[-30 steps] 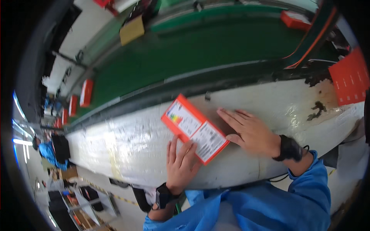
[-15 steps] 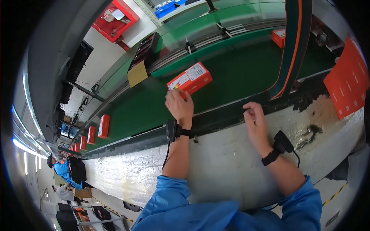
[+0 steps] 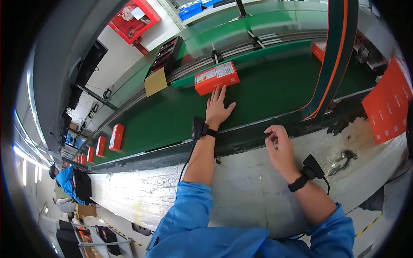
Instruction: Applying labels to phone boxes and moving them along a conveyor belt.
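A red-and-white box [image 3: 217, 78] lies on the green conveyor belt [image 3: 266, 90], against the green guide rail. My left hand [image 3: 219, 109] reaches over the belt with fingers stretched out, its fingertips at the near side of the box. Nothing is gripped in it. My right hand [image 3: 280, 148] hovers above the near edge of the belt frame, fingers loosely bent and nothing visible in them. Each wrist wears a black strap with a small device and a cable.
Several more red boxes [image 3: 116, 137] stand along the belt to the left; another red box [image 3: 318, 50] is at the far right. A dark green post with an orange stripe [image 3: 337, 56] rises at the right, beside a red printed sheet [image 3: 387, 103]. A co-worker [image 3: 69, 182] is at far left.
The box has been turned straighter and now lies closer to the guide rail. My left hand has moved farther over the belt and its fingers have straightened. The right hand has shifted slightly.
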Demonstrator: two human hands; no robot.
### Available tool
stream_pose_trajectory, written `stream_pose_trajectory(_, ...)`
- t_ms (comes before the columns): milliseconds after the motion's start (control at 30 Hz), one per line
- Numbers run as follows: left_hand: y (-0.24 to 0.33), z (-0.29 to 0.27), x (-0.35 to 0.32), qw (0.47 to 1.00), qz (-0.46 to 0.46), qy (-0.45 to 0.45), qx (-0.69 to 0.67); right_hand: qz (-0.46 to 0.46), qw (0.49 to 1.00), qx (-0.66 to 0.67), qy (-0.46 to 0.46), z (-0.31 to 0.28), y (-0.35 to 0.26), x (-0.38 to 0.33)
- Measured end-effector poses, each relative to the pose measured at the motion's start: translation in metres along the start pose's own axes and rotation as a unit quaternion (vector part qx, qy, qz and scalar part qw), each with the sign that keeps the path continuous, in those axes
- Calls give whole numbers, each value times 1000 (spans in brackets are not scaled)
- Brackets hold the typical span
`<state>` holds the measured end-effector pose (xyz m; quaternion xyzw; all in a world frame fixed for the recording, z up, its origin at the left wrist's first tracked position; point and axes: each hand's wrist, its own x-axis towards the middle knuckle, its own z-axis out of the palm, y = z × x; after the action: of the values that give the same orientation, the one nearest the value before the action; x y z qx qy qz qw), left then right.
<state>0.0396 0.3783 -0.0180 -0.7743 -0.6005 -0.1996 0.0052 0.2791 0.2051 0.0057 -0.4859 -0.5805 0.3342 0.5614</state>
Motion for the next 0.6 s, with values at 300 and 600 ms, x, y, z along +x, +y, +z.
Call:
stream_pose_trajectory(300, -77, -41, -55, 997, -61, -54, -1, -35, 998, -18, -58, 7, 7, -1)
stream_pose_trajectory(600, -225, -126, -207, 982, -160, 1, 103, 1, 993, -18, -117, 0, 22, 0)
